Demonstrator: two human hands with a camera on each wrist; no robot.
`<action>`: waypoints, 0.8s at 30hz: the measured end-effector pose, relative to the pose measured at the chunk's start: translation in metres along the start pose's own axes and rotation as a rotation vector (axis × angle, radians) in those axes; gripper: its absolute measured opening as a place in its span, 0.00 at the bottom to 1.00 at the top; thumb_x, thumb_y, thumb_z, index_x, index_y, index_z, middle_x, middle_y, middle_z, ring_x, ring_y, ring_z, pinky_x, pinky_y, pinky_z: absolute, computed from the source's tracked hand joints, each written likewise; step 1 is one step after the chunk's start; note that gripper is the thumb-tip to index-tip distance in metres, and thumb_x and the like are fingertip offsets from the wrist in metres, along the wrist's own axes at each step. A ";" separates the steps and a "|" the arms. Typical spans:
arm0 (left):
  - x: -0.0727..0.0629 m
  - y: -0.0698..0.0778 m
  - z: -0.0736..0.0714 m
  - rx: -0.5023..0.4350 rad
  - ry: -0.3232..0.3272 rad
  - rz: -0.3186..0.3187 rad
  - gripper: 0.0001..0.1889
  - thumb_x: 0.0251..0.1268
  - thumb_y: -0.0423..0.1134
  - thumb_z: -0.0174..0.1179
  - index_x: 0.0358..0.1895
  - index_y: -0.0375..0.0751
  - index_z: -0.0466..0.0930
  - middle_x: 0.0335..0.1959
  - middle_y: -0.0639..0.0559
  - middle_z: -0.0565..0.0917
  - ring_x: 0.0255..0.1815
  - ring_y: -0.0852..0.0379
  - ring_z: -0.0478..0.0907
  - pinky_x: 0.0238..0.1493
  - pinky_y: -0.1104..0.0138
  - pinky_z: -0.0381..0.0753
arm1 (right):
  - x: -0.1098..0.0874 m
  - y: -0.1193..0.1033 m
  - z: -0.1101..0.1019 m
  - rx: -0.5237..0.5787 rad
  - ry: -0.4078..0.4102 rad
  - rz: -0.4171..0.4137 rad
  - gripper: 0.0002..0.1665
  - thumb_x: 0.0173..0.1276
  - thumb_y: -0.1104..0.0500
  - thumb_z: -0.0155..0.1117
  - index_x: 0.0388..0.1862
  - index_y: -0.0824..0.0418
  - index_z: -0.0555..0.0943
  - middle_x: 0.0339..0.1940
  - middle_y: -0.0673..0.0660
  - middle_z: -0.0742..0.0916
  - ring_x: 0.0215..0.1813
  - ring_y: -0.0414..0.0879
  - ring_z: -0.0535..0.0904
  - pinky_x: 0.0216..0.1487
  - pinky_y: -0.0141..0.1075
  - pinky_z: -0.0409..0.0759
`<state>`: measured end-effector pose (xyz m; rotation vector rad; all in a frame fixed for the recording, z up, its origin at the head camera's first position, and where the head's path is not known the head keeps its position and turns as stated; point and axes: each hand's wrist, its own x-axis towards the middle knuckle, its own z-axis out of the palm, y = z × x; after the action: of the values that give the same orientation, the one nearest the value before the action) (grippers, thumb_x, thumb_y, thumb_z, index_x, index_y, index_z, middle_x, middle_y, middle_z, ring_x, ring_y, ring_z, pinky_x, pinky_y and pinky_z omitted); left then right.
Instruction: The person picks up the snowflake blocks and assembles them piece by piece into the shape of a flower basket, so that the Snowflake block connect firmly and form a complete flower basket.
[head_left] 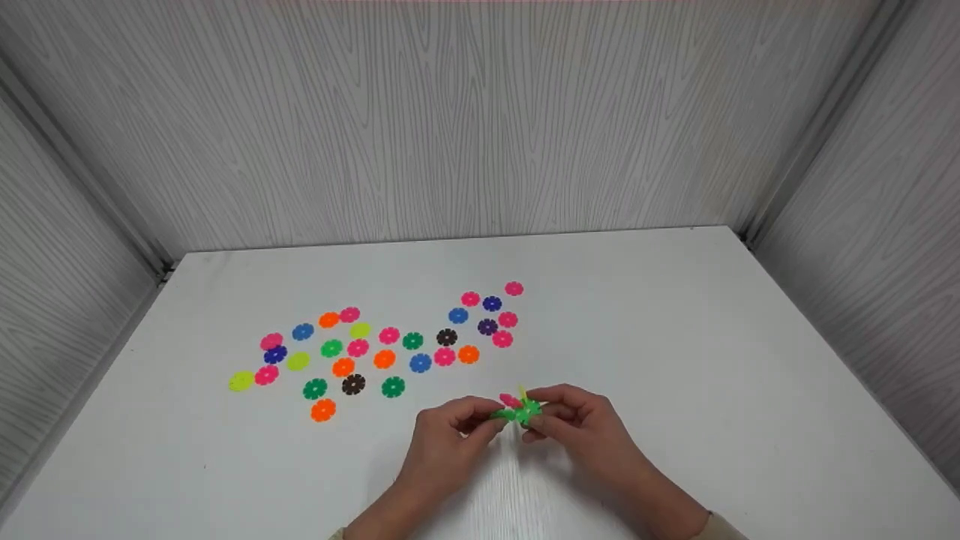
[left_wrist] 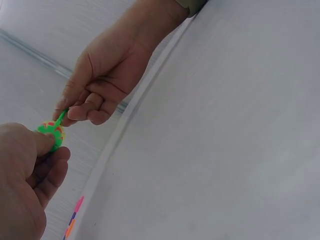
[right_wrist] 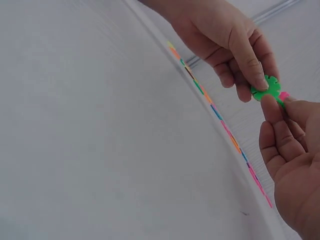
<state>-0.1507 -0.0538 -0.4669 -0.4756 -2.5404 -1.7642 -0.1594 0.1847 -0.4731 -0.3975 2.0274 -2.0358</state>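
Disc cluster, green with pink and yellow bits, is held over the table, toward its near edge. Head view: left hand pinches one green piece between thumb and index finger, no gap beyond the piece itself; right hand pinches another green piece likewise. Loose discs lie flat on the table, from its left side to around its middle. Left wrist view: left thumb presses a green face, red and yellow showing around it; right fingers grip a thin green edge. Right wrist view: both pinches again, pink poking out; slot fit hidden by fingers. Risks: twisting or pushing off-line could pop the joint; small pinch area could slip, dropping pieces onto the table; covered slots could hide misalignment.
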 end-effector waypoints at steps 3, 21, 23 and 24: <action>0.000 0.000 0.000 -0.010 0.004 -0.002 0.08 0.71 0.39 0.72 0.50 0.53 0.93 0.42 0.67 0.91 0.40 0.62 0.87 0.47 0.68 0.87 | 0.000 0.000 -0.001 0.007 -0.011 0.003 0.23 0.75 0.64 0.71 0.66 0.68 0.82 0.53 0.68 0.90 0.49 0.56 0.90 0.58 0.46 0.86; -0.003 0.002 0.000 -0.100 -0.022 0.012 0.07 0.71 0.39 0.72 0.48 0.53 0.94 0.41 0.64 0.92 0.40 0.60 0.89 0.45 0.68 0.88 | -0.002 -0.002 -0.005 -0.027 -0.064 -0.041 0.22 0.71 0.65 0.74 0.61 0.71 0.84 0.49 0.67 0.91 0.45 0.55 0.91 0.56 0.43 0.87; -0.003 0.002 0.000 -0.115 -0.028 0.016 0.07 0.70 0.37 0.72 0.46 0.53 0.95 0.40 0.64 0.92 0.40 0.59 0.89 0.45 0.67 0.88 | -0.002 -0.001 -0.005 -0.012 -0.077 -0.055 0.20 0.71 0.66 0.74 0.60 0.71 0.84 0.48 0.68 0.91 0.43 0.54 0.91 0.55 0.45 0.88; -0.003 0.002 -0.001 -0.118 -0.031 0.019 0.07 0.70 0.36 0.72 0.46 0.53 0.95 0.40 0.64 0.92 0.40 0.59 0.89 0.44 0.67 0.88 | -0.002 0.000 -0.004 -0.001 -0.083 -0.059 0.20 0.71 0.66 0.74 0.60 0.71 0.84 0.48 0.68 0.91 0.42 0.53 0.91 0.55 0.45 0.88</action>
<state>-0.1471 -0.0546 -0.4656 -0.5325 -2.4521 -1.9231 -0.1592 0.1893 -0.4731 -0.5394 1.9905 -2.0164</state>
